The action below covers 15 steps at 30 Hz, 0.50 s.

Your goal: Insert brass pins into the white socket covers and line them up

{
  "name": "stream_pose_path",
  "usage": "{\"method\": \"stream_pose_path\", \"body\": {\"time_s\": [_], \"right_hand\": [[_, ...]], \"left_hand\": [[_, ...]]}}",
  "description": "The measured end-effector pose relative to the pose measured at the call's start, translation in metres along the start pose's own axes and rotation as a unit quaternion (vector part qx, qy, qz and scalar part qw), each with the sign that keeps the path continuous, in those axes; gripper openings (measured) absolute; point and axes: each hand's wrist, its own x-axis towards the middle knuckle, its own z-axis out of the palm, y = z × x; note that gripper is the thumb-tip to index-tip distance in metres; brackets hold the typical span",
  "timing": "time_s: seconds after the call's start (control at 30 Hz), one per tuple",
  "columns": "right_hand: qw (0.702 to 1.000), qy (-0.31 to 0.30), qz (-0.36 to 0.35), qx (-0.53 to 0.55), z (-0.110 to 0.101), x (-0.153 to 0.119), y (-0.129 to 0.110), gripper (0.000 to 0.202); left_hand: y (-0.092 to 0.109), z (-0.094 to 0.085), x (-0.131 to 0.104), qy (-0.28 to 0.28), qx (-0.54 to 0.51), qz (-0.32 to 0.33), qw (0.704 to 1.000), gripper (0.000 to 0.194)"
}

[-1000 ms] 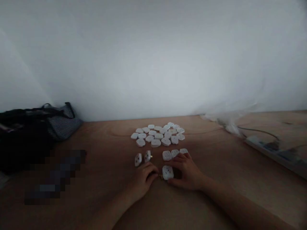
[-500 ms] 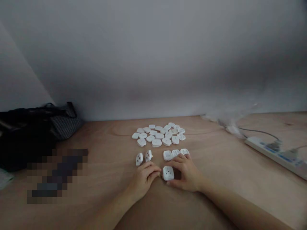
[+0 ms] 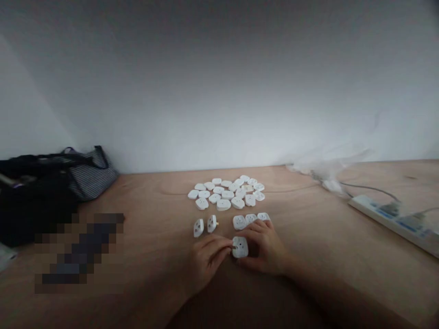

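A white square socket piece (image 3: 240,247) stands between my hands, its holed face toward me. My right hand (image 3: 265,246) grips it from the right, thumb at the lower edge and fingers along the top. My left hand (image 3: 211,257) is pinched at the piece's left edge, holding a small thin item whose tip lies over the face; it is too small to name. Two white pieces, one of them (image 3: 198,227) at the far left, stand tilted beyond my left hand. Three more, among them a white piece (image 3: 239,222), form a row just beyond my right hand.
Several white pieces (image 3: 223,204) lie in a cluster farther back on the wooden table (image 3: 154,237). On the left are a black bag (image 3: 37,196) and a pixelated dark object (image 3: 82,251). A power strip (image 3: 394,219) with cables and clear plastic (image 3: 329,171) lie on the right.
My left hand has moved slightly right, and its pinched fingertips have come to the left edge of the held socket piece. My right hand keeps its grip.
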Motion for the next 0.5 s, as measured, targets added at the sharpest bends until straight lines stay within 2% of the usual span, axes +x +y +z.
{"method": "stream_pose_path", "body": {"time_s": [0.33,0.5], "right_hand": [[0.999,0.023,-0.02,0.029,0.002,-0.0008,0.0001,0.049],[0.998,0.036,-0.027,0.032,0.0038,-0.0011,-0.0003,0.048]], "left_hand": [[0.0009,0.0028,0.0011,-0.01,0.019,0.015,1.0,0.014],[0.0053,0.004,0.0014,0.003,0.008,0.021,1.0,0.014]]}}
